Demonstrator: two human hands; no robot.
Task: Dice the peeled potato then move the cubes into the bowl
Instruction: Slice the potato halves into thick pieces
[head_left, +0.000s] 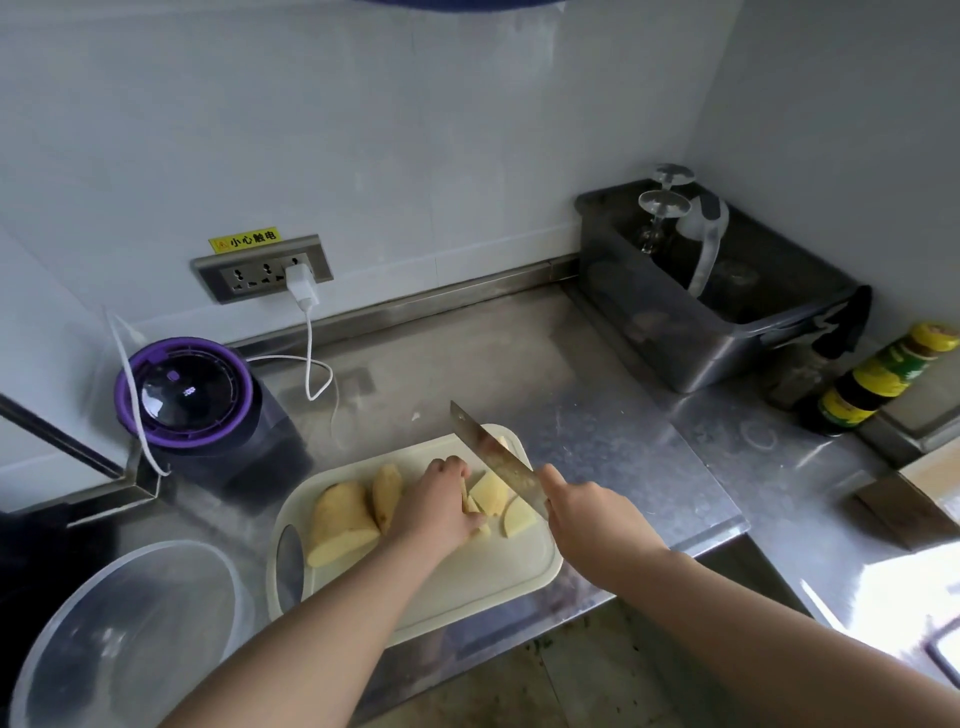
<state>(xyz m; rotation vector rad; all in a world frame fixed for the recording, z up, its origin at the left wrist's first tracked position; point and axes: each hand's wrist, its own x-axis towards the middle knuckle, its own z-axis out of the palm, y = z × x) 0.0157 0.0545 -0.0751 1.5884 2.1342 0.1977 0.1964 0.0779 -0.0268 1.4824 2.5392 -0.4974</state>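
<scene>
early days: left hand (441, 499) clamps a potato piece (477, 514), right hand (587, 512) grips the cleaver (488, 452), big chunks (343, 514) uncut, lower-left bowl (156, 548) empty

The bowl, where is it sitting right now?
In the head view, the clear bowl sits at the lower left on the steel counter, just left of the cutting board and in front of the purple-lidded appliance.
</scene>
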